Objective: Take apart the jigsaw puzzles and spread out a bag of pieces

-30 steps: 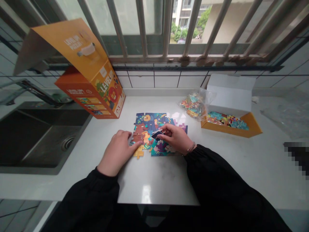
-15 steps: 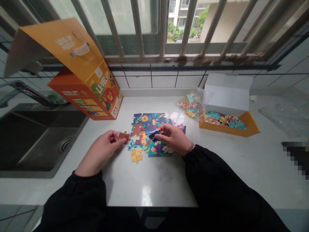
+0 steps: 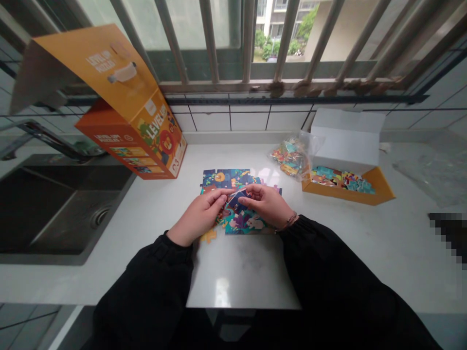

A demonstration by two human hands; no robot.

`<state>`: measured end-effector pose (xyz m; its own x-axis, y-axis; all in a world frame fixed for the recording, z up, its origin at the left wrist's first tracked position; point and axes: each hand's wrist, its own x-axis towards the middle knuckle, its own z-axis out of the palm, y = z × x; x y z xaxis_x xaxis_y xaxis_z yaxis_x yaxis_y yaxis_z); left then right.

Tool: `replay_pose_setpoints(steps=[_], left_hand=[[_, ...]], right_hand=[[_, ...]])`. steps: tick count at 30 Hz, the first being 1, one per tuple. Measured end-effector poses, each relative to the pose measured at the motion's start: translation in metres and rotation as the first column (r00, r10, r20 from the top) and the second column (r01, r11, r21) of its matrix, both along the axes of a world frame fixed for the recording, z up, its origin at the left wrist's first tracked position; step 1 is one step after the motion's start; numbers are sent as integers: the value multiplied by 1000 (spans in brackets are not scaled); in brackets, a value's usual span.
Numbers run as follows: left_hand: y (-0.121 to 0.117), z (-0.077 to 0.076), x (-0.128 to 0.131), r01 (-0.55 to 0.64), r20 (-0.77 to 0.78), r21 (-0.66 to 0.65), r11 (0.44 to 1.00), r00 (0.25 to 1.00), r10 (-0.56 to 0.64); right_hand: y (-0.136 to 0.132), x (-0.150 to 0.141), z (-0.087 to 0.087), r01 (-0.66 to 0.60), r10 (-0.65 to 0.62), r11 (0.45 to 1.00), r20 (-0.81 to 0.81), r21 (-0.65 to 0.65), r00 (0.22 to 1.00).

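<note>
Dark-blue puzzle pieces (image 3: 239, 200) sit pinched between the thumb and fingers of the right hand (image 3: 268, 206). The left hand (image 3: 199, 214) reaches to their left edge; whether it grips anything, I cannot tell. Beneath lies the partly joined puzzle (image 3: 248, 223) on the white counter (image 3: 244, 272); beyond, a bag of pieces (image 3: 290, 155) rests beside an open box (image 3: 335, 194).

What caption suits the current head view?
The right hand holds flat dark-blue puzzle pieces, left hand close beside them, above a colourful, partly assembled jigsaw on a glossy white countertop.
</note>
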<state>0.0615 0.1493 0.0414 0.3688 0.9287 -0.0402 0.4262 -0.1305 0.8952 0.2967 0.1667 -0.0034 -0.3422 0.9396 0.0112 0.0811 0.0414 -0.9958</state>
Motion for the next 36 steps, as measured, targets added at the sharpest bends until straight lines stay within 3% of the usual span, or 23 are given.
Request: replay_pose_setpoints(steps=[3, 7, 12, 17, 22, 25, 28, 30, 32, 34, 36], left_hand=[[-19, 6, -18, -130, -103, 127, 983, 984, 144], [-48, -6, -45, 9, -400, 305, 952, 909, 119], [-73, -18, -63, 138, -491, 245, 960, 871, 0], [-74, -5, -61, 192, -549, 283, 940, 836, -6], [-61, 16, -49, -3, -537, 325, 946, 823, 187], [-44, 22, -27, -155, -394, 223, 962, 889, 234], [-22, 14, 8, -268, 41, -41, 963, 962, 269], [-10, 4, 34, -250, 354, -242, 937, 877, 325], [-3, -6, 55, -170, 536, -304, 937, 783, 316], [-1, -15, 67, -106, 578, -312, 944, 768, 277], [-1, -21, 70, -80, 549, -347, 934, 790, 272]], right_hand=[[-1, 0, 0, -17, 17, 1000, -1, -15, 1000], [0, 0, 0, 32, -31, 999, -15, 10, 999], [1, 1, 0, 52, -52, 999, -71, -4, 996], [-1, 2, 5, 13, -20, 999, -135, -49, 991], [-6, 0, 11, -147, 117, 982, -223, -121, 968], [-10, -3, 15, -190, 141, 970, -285, -151, 948], [-11, -2, 17, -58, 24, 992, -291, -109, 956], [-9, 0, 16, 80, -93, 995, -251, -59, 963], [-6, 2, 16, 206, -201, 978, -163, 19, 966], [-4, 4, 15, 282, -281, 948, -25, 146, 959], [-2, 9, 17, 263, -305, 919, 109, 293, 946]])
